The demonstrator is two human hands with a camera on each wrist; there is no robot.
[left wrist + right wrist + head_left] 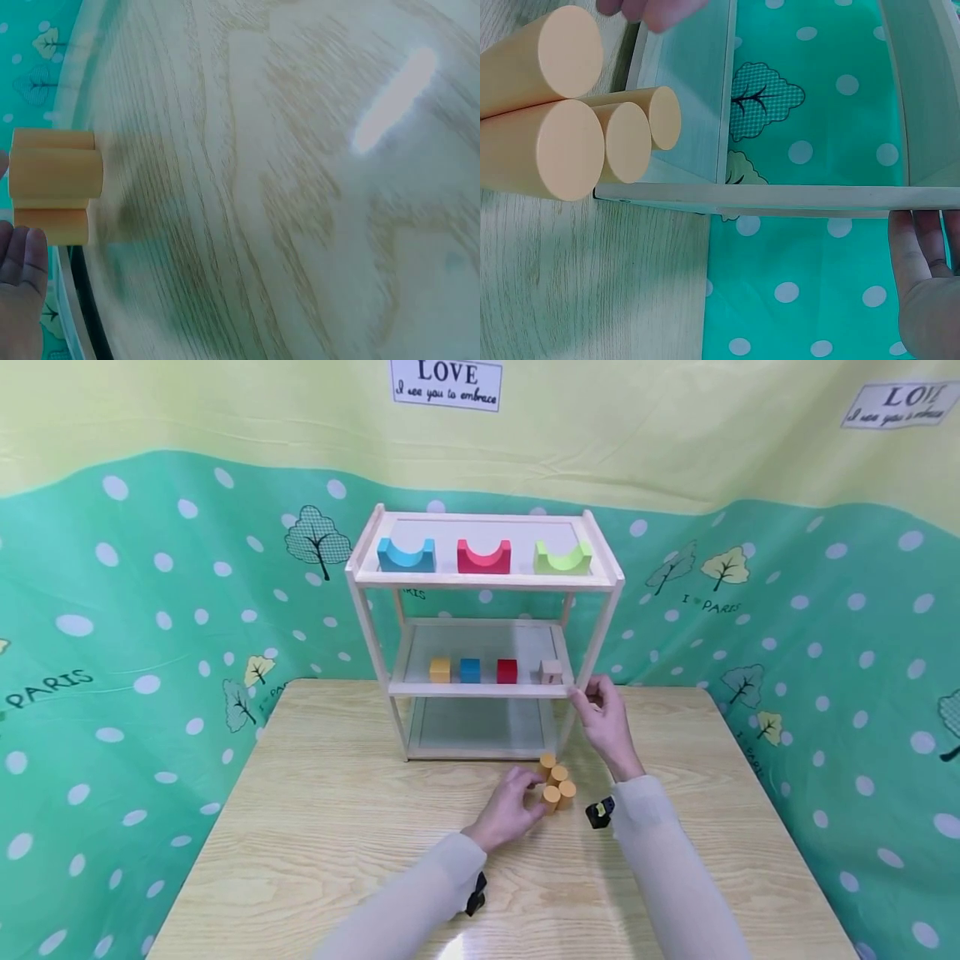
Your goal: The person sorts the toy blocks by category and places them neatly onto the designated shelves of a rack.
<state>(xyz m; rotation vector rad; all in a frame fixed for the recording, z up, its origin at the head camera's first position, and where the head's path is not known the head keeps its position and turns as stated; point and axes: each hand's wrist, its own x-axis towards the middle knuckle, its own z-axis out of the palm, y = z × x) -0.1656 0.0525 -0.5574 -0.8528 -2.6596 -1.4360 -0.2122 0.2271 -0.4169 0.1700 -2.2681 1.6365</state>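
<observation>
Several orange wooden cylinders (551,799) stand upright in a tight cluster on the table, close to the shelf's front right corner. My left hand (510,810) is beside them on the left, thumb and fingers spread apart with the fingertips close to the cluster. In the right wrist view, the left fingertips (656,9) appear apart from the cylinders. My right hand (607,727) holds the right front post of the white three-tier shelf (480,690) at middle-tier height, thumb at the front and fingers (909,251) against the post.
On the top tier are arch blocks: blue (406,558), red (483,560) and green (562,560). The middle tier carries cubes: yellow (440,671), blue (470,671), red (507,672) and pale wood (551,672). A patterned green and yellow cloth (187,610) hangs around the wooden table (315,827).
</observation>
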